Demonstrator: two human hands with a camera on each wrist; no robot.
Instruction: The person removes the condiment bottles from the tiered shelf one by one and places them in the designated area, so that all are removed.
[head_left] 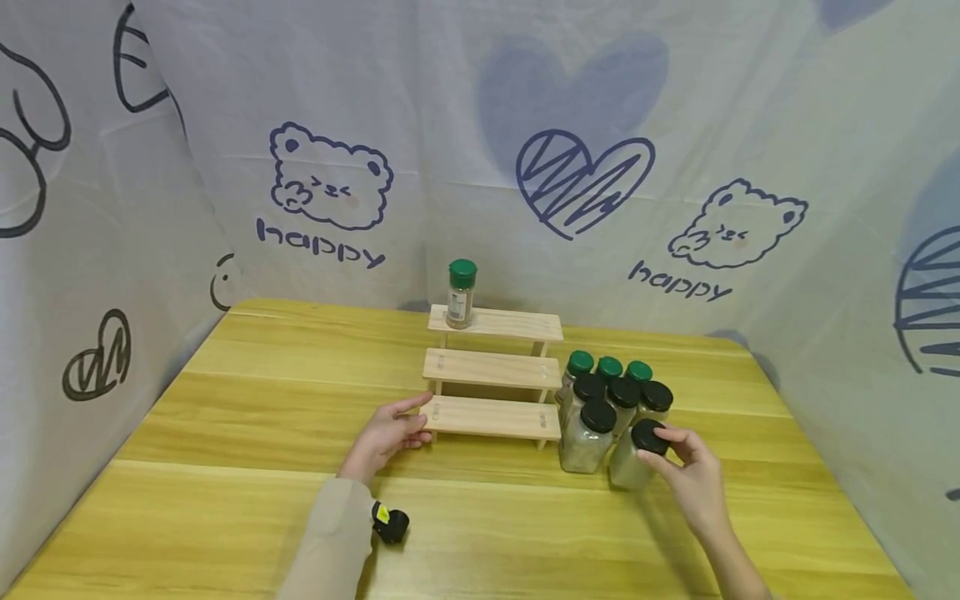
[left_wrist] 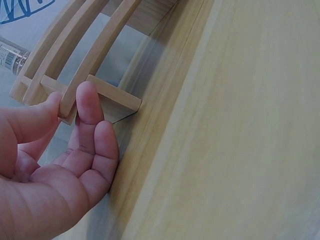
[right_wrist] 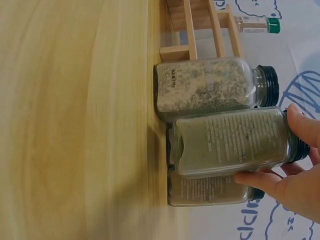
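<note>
A three-tier wooden rack (head_left: pixel 491 417) stands at the middle of the table. My left hand (head_left: pixel 386 433) pinches the left end of its lowest shelf (left_wrist: pixel 95 60), thumb on one face and fingers on the other. One small green-capped spice bottle (head_left: pixel 461 304) stands upright at the left of the top tier. On the right, my right hand (head_left: pixel 693 479) grips a square glass spice jar (right_wrist: pixel 230 142) by its black lid (head_left: pixel 649 436). Printed text covers the side of this jar, which overlaps another black-lidded jar (right_wrist: pixel 207 192) in the right wrist view.
Right of the rack, several black-lidded jars (head_left: pixel 587 446) and three green-capped bottles (head_left: pixel 609 367) cluster tightly. A small black object with a yellow label (head_left: pixel 392 525) is beside the left sleeve (head_left: pixel 330 533). Printed white cloth (head_left: pixel 465 200) hangs behind the wood-grain table (head_left: pixel 247 517).
</note>
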